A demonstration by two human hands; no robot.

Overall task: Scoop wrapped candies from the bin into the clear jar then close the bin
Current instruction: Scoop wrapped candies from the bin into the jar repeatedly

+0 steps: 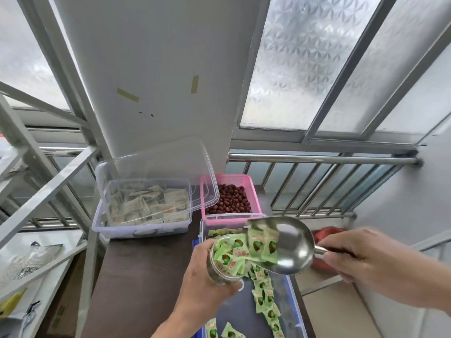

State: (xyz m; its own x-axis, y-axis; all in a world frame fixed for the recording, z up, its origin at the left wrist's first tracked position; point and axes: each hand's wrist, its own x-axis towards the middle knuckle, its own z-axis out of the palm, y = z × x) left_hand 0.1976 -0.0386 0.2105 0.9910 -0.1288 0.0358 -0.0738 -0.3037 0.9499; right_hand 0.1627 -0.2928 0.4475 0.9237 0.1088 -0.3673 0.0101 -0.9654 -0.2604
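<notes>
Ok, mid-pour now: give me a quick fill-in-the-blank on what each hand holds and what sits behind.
1. The left hand grips the clear ____.
2. The right hand tips a metal ____ of green candies into it.
3. The pink basket behind holds ____ fruits.

Missing words: jar; scoop; red

L hand curled round the clear jar, fingers wrapped, forearm low. R hand pinches the scoop handle, wrist tipped inward.
</notes>
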